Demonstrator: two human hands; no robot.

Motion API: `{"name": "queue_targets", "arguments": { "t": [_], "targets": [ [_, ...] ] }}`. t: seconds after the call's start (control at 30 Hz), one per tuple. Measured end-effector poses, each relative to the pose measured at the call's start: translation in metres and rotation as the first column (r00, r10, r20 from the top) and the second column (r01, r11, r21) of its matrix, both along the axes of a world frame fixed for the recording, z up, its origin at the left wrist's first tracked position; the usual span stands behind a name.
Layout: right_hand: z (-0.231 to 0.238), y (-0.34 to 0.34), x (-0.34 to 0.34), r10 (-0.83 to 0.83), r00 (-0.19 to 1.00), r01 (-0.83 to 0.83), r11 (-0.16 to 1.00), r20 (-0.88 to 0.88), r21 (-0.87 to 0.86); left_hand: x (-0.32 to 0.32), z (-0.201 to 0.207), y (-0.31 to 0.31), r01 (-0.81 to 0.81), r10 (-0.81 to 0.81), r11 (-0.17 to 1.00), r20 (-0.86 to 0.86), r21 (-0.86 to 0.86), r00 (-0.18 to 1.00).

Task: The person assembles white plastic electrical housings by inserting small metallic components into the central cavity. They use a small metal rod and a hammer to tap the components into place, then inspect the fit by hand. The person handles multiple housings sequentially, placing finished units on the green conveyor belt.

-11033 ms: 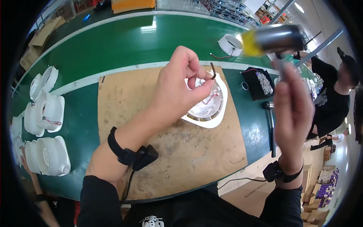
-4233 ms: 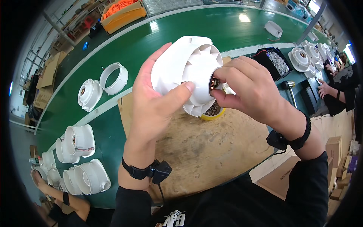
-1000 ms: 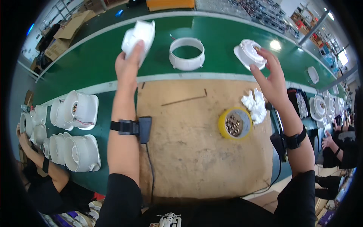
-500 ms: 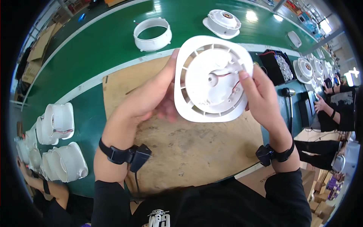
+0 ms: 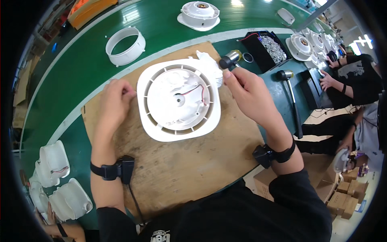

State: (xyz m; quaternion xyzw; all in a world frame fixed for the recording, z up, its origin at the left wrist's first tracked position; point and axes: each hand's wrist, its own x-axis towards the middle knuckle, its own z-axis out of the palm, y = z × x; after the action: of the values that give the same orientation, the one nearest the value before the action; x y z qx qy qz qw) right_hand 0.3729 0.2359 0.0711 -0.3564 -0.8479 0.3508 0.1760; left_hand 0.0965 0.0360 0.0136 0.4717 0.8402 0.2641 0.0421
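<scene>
A white, rounded-square fan housing (image 5: 161, 99) lies on the brown board, its slotted ring and round inner plate facing up. A thin red and dark wire (image 5: 202, 92) curls across the plate. Just left of the housing is my left hand (image 5: 113, 103), fingers curled and closed; whether anything is inside them is hidden. To the right, my right hand (image 5: 254, 97) is closed around the handle of a mallet (image 5: 230, 59), mostly hidden by the fingers. Crumpled white plastic film (image 5: 210, 66) sits between that hand and the housing.
A white ring (image 5: 135, 52) and an assembled white housing (image 5: 198, 17) stand on the green surface beyond. A black box of screws (image 5: 272, 50) and another mallet (image 5: 291, 94) lie right. More housings (image 5: 70, 201) are at left. Co-workers' hands (image 5: 327, 80) work at far right.
The housing, held up in both hands before, now rests on the board. Both hands have let it go, and the right has closed on the mallet. The view has shifted right.
</scene>
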Motion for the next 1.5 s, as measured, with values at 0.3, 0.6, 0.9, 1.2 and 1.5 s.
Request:
{"name": "queue_targets", "arguments": {
  "t": [0.3,0.6,0.9,1.2,1.5],
  "targets": [
    [-0.050,0.037,0.042,-0.206,0.976,0.219,0.908,-0.074,0.357,0.016,0.112,-0.021,-0.128,-0.381,0.686,0.504,0.716,0.775],
    [-0.065,0.046,0.040,-0.205,0.979,0.185,0.899,0.008,0.397,0.081,0.091,0.018,0.020,-0.665,0.602,0.487,0.798,0.566],
    [-0.064,0.045,0.040,-0.201,0.979,0.197,0.909,-0.028,0.366,0.089,0.076,0.028,-0.064,-0.649,0.628,0.568,0.775,0.506],
    [-0.060,0.044,0.043,-0.236,0.972,0.218,0.904,0.003,0.369,0.107,0.074,0.031,-0.042,-0.501,0.739,0.590,0.672,0.634],
    [0.020,-0.011,0.036,-0.105,0.985,0.123,0.984,-0.135,0.129,0.100,0.065,0.031,0.097,-0.361,0.776,0.312,0.624,0.879]
  ]
}}
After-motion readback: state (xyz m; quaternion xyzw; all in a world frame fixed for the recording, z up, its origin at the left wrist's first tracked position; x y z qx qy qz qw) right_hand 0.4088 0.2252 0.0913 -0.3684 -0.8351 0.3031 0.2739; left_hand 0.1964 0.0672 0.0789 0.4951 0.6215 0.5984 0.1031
